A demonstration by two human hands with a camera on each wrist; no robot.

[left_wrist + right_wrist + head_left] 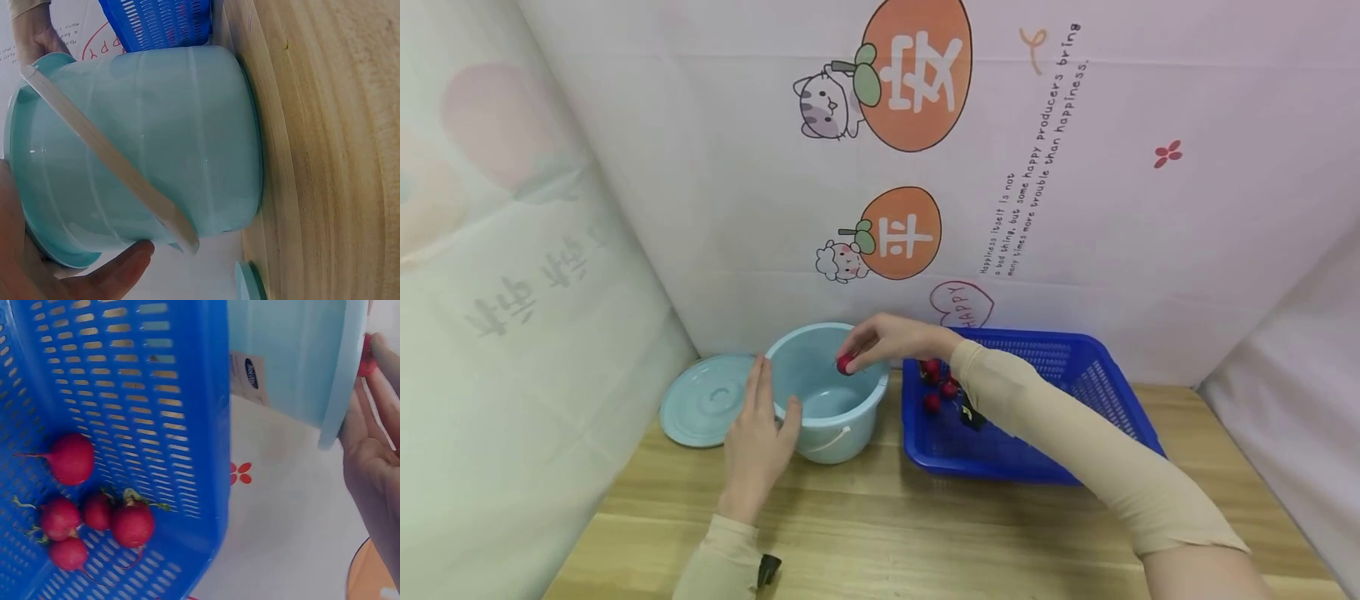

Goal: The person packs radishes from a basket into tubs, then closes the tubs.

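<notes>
Over the mouth of a light blue bucket (838, 437), my right hand (887, 337) pinches a small red radish (846, 364) between thumb and fingers. The same radish (367, 357) shows at the bucket's rim in the right wrist view. My left hand (762, 442) rests against the bucket's near left rim, fingers straight and thumb apart. In the left wrist view its thumb (125, 269) lies along the bucket's side, beside the pale handle (119, 162). Several radishes (72, 459) with thin roots lie in a blue plastic basket (925, 458) to the right.
A round light blue lid (703, 404) lies on the wooden table (880, 533) left of the bucket. Behind stands a white printed cloth (737, 183), with more cloth on both sides. The basket's tall slotted wall (215, 425) stands close beside the bucket.
</notes>
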